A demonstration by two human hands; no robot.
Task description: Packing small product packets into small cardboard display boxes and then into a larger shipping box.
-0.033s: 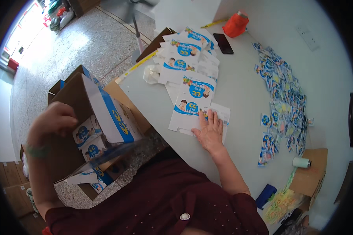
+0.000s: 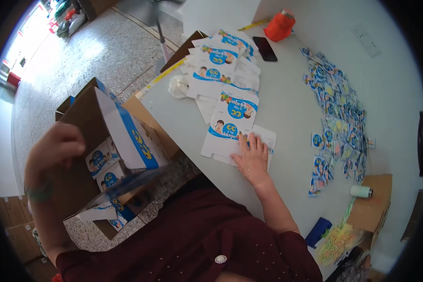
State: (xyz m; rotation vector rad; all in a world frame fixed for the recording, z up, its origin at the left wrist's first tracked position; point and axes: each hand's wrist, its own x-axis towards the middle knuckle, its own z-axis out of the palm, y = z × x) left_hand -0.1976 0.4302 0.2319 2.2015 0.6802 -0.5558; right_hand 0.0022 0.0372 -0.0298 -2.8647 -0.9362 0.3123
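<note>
The wide white tabletop (image 2: 296,122) runs ahead of me and to my right, and at its left edge on the speckled floor stands the big open brown cardboard carton with blue-and-white printed flaps (image 2: 103,141), with small blue-and-white boxes packed inside it. A fanned row of flattened white-and-blue printed card box blanks (image 2: 221,61) lies across the far middle of the table, and a long scatter of small blue-and-yellow sachets (image 2: 338,108) trails down the right side.

Nearest me lies one flat white-and-blue card box blank (image 2: 232,124), overlapping the end of that row. My right hand (image 2: 254,160) lies palm down on its near corner, fingers straight and slightly spread, pressing rather than gripping. My left hand (image 2: 56,145) is raised over the carton's left wall, fingers curled loosely inward with nothing visible in them.

Beyond the row sit a black phone (image 2: 268,48) and an orange cone of thread (image 2: 279,26). A small white spool (image 2: 360,191) rests on a brown box at the right.
</note>
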